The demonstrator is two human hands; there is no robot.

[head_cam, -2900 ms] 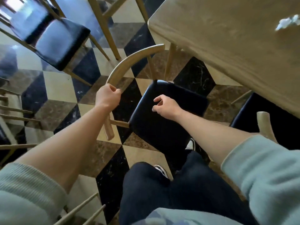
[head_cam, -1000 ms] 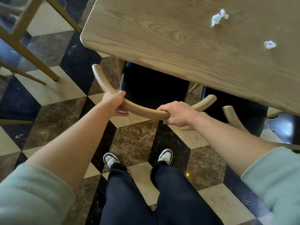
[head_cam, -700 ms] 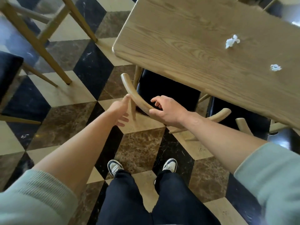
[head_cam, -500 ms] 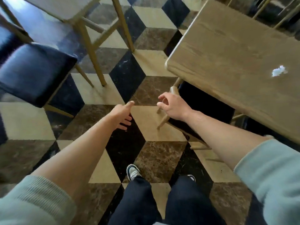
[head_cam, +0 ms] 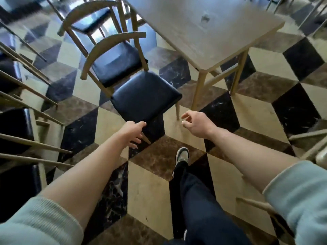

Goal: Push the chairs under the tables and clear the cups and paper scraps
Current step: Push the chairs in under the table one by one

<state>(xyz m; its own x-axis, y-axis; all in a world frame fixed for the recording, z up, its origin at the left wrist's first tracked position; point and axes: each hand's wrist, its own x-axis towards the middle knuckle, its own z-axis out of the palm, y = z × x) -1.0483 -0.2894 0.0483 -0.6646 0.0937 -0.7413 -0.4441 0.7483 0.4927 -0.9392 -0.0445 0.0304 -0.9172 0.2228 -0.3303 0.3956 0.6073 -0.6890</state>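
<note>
Fingers [head_cam: 139, 123] of the left hand [head_cam: 132, 133] reach out loose and nearly straight, holding nothing, their tips at the near edge of a padded black seat; whether they touch it cannot be told. Right hand [head_cam: 194, 125] hangs in the air with its fingers softly curled and its grasp empty, just beside the seat's pale wooden leg [head_cam: 177, 110].

That seat belongs to the near chair [head_cam: 145, 96], whose cushion is a smooth, glossy black square with rounded corners (it looks like leather). Behind it stands a second chair [head_cam: 113, 62] with the same black pad and a curved wooden back rail, and a third [head_cam: 88, 16] farther off. All three stand out on the floor, left of the table [head_cam: 212, 38], not tucked beneath it.

The table is a light wooden square with a visible grain and slim straight legs. One small blurred object [head_cam: 205, 18] lies on its top; what it is cannot be made out.

Underfoot, the floor [head_cam: 150, 191] is polished stone in cream, brown and black diamonds that read as cubes.
</note>
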